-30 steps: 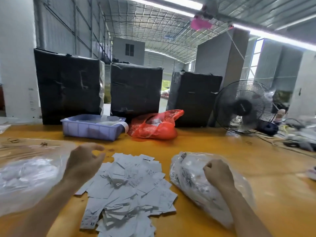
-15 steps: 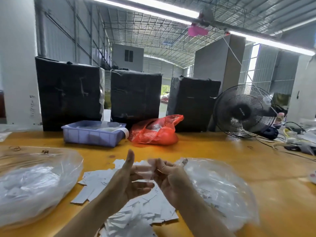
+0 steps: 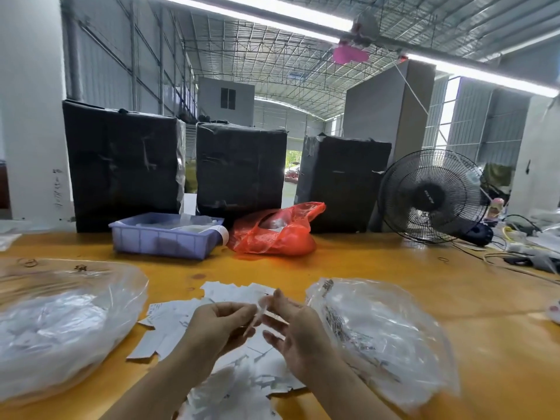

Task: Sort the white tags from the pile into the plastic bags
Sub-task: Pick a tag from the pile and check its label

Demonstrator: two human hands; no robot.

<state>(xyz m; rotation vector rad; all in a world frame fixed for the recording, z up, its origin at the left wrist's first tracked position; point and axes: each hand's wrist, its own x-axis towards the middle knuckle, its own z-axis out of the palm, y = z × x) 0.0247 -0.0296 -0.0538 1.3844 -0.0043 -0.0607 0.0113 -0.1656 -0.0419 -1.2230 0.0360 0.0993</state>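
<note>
A pile of white tags point(image 3: 230, 298) lies on the yellow table in front of me, partly hidden under my hands. My left hand point(image 3: 216, 325) and my right hand point(image 3: 295, 331) meet above the pile and both pinch one small blurred white tag point(image 3: 260, 310) between their fingertips. A clear plastic bag point(image 3: 60, 325) holding tags lies on the left. A second clear plastic bag point(image 3: 385, 338) with tags lies on the right, next to my right forearm.
At the back of the table point(image 3: 378, 268) stand a purple plastic tray point(image 3: 163, 241), a red plastic bag point(image 3: 275, 231), three black wrapped boxes point(image 3: 239, 168) and a black fan point(image 3: 430, 195). Cables point(image 3: 521, 253) lie at the far right.
My hands left the pile and the right bag, came together over the pile, and now both pinch one tag. The view has tilted slightly.
</note>
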